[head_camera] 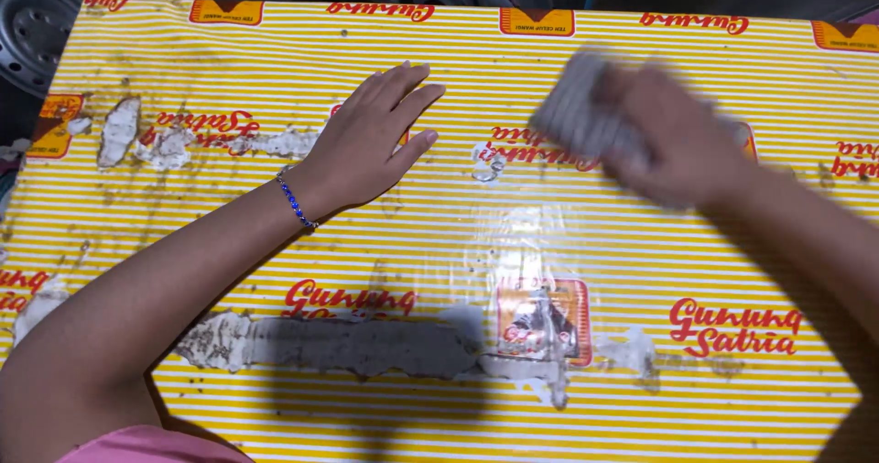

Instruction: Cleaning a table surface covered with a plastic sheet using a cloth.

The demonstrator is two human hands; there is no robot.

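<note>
Grey cloth (579, 113) is sitting in the right hand (682, 138), toward the far right part of the table, on or just above the surface; cannot tell which, that whole area is motion-blurred. Fingers are curling around the cloth, gripping it; exact finger positions are not resolvable through the blur. The cloth is sticking out to the left of the hand.

Left hand (371, 142) is lying flat on the table, palm down, fingers extended and slightly spread, holding nothing. It is resting near the far middle of the table, well apart from the right hand. A blue beaded bracelet (295, 199) is circling the left wrist. Left forearm is running diagonally back toward the near left corner, where a bit of pink sleeve (156, 446) is showing.

Table (696, 261) is wearing a yellow-and-white striped plastic cover with red lettering and orange panels. The cover is peeling in places: a long grey worn patch (339, 344) is running along the near side, and smaller torn white patches (169, 142) are sitting near the far left edge, just left of the left hand. A clear wrinkled plastic film patch (522, 252) is lying around the middle, between and nearer than the two hands.

Beyond the far left corner, a dark metal wheel rim (32, 19) is showing. Dark objects past the far edge are too dim to identify.
</note>
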